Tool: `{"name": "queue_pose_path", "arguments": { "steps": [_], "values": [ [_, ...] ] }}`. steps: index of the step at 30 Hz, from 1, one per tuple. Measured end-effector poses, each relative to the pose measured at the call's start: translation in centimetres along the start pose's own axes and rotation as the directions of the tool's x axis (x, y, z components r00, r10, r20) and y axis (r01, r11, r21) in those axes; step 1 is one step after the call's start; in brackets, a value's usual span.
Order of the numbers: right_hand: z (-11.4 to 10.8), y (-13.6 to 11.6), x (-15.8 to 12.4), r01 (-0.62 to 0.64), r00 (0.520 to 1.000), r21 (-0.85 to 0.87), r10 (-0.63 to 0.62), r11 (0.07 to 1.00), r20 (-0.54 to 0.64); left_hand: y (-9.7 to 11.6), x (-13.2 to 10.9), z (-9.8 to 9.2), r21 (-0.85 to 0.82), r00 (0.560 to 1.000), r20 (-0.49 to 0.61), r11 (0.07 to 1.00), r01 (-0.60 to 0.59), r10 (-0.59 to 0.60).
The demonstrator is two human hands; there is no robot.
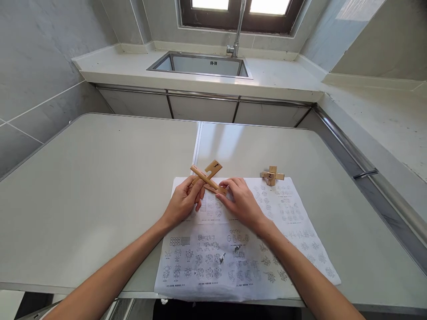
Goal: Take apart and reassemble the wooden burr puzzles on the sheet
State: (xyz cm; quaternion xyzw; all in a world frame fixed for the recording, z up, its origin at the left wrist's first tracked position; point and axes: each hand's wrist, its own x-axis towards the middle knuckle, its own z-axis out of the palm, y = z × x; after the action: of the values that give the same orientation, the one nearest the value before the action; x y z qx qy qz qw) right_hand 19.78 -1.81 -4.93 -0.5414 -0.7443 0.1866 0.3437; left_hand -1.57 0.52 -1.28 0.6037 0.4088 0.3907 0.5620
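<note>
Across the whole lower view: pale table (93, 186), far corners rounded, a seam (198, 142) running in from its far edge. Beyond the far edge, a white counter (280, 73) above grey cabinet fronts. On the table, a large printed sheet (196, 293), right of centre, its near side reaching the table's near edge; rows of small line diagrams, too fine to read. Past the counter, a dark-framed window (216, 18). Set into the counter, a metal-rimmed sink (190, 64).

Both bare hands meet over the sheet's far side, forearms coming in from the near edge. Left hand (183, 198): thumb and fingers closed in a pinch on crossed wooden pieces. Right hand (243, 200): fingers curled, thumb and fingertips narrowed onto the pieces' near right end. Exact contact under the right fingers partly hidden.

Wooden pieces, held near the sheet's far edge, well inside all table edges: a slim rod (204, 178) slants across the top; a notched piece (215, 166) points toward the table's far edge, dark numeral on its end. Smallest: a cross-shaped wooden block (272, 175) by the sheet's far right corner, dark mark on its face, well apart from the hands.
</note>
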Motion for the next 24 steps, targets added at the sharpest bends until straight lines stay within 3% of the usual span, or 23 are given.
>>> {"name": "queue_pose_path", "arguments": {
  "steps": [6,10,12,14,16,18,21,24],
  "values": [
    [-0.2,-0.4,0.3,-0.026,1.0,0.04,0.025,0.999,0.017,-0.4,-0.1,-0.1,-0.046,0.999,0.043,0.999,0.012,-0.01],
    [-0.6,-0.6,0.5,-0.198,0.975,0.26,0.216,0.945,-0.044,-0.4,-0.1,-0.3,-0.09,0.994,0.101,0.995,0.044,-0.035],
    [-1.0,-0.4,0.6,-0.29,0.943,0.487,0.333,0.824,-0.001,-0.4,-0.1,-0.4,-0.09,0.988,0.139,0.993,0.076,-0.064],
    [-1.4,-0.3,0.9,-0.321,0.92,0.722,0.383,0.613,0.084,-0.4,-0.2,-0.5,-0.087,0.981,0.175,0.991,0.105,-0.089],
    [-1.9,-0.2,1.1,-0.319,0.911,0.867,0.375,0.383,0.17,-0.5,-0.2,-0.6,-0.099,0.975,0.199,0.988,0.117,-0.095],
    [-2.2,-0.3,1.3,-0.322,0.91,0.919,0.341,0.228,0.234,-0.6,-0.2,-0.6,-0.122,0.972,0.214,0.985,0.12,-0.092],
    [-2.5,-0.7,1.2,-0.343,0.916,0.928,0.27,0.145,0.297,-0.7,-0.3,-0.6,-0.146,0.965,0.247,0.981,0.129,-0.09],
    [-2.5,-1.1,1.0,-0.378,0.916,0.911,0.209,0.163,0.342,-0.5,-0.3,-0.4,-0.141,0.948,0.302,0.979,0.15,-0.102]
  ]
}}
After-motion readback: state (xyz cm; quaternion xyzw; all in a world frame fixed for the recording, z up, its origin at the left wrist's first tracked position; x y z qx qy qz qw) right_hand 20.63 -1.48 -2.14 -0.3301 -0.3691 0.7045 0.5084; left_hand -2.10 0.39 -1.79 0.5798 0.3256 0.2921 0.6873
